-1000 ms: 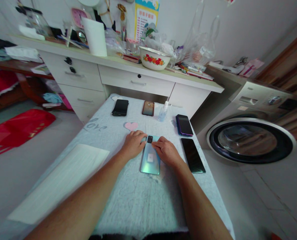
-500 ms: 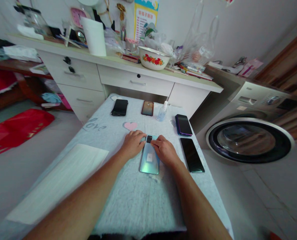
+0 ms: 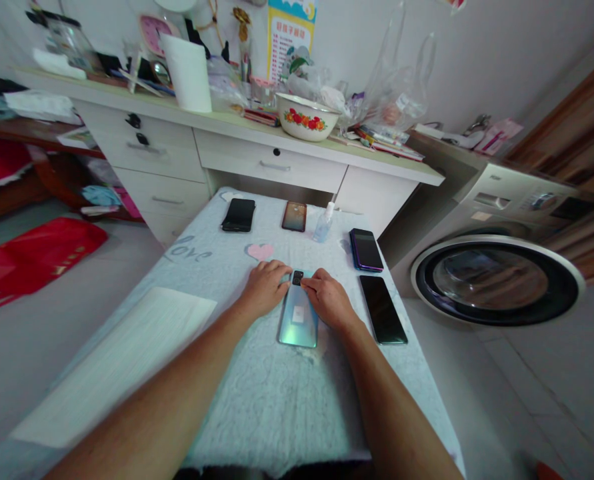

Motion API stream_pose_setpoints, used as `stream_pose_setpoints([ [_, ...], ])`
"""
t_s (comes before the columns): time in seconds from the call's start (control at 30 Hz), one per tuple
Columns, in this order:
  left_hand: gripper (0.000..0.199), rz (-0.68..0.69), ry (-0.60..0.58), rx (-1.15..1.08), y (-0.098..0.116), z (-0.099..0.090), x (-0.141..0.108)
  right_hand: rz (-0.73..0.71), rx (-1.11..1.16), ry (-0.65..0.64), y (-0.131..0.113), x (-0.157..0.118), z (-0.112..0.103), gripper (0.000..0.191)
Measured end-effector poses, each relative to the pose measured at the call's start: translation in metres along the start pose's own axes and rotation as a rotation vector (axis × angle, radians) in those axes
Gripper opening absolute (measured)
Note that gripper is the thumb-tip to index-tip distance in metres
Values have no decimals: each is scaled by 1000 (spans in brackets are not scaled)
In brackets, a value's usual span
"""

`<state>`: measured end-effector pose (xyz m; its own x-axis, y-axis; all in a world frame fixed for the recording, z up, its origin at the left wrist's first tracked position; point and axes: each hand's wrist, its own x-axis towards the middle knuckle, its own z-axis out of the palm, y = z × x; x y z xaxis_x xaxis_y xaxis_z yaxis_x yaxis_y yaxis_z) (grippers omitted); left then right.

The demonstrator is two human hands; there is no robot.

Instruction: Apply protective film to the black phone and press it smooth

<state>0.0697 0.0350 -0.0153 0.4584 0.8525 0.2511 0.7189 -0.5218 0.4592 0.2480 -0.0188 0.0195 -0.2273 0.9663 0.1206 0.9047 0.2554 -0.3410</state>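
Note:
A pale blue-green phone [image 3: 291, 335] lies back up on the cloth-covered table, its dark camera block [image 3: 298, 277] at the far end and a small whitish label [image 3: 298, 314] on its back. My left hand [image 3: 267, 288] grips the phone's upper left edge, fingers bent and thumb against the side. At the camera block's right side, my right hand [image 3: 329, 299] is closed, with thumb and forefinger pinched together over the phone. Whatever those fingertips hold, if anything, is too small to make out.
Around the table [image 3: 277, 413] lie a black phone [image 3: 383, 310], a purple-edged phone [image 3: 366, 250], another black phone [image 3: 239, 215] and a brown phone [image 3: 294, 217]. A clear spray bottle [image 3: 323, 224] stands behind. A white sheet [image 3: 117, 367] lies left; a washing machine [image 3: 497, 280] stands right.

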Motion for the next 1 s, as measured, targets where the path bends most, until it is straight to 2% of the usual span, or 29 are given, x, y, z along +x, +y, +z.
stream_pose_setpoints([
  [0.2,30,4,2,14,-2,2,0,-61,6,-31,0,-5,-5,24],
  [0.53,31,19,5,9,-2,1,0,-196,33,-54,8,-6,1,23],
  [0.8,29,22,13,6,-2,2,1,-320,151,-99,14,-7,-3,21],
  [1.0,29,13,9,-5,-2,2,0,-314,222,-132,21,-8,-10,20],
])
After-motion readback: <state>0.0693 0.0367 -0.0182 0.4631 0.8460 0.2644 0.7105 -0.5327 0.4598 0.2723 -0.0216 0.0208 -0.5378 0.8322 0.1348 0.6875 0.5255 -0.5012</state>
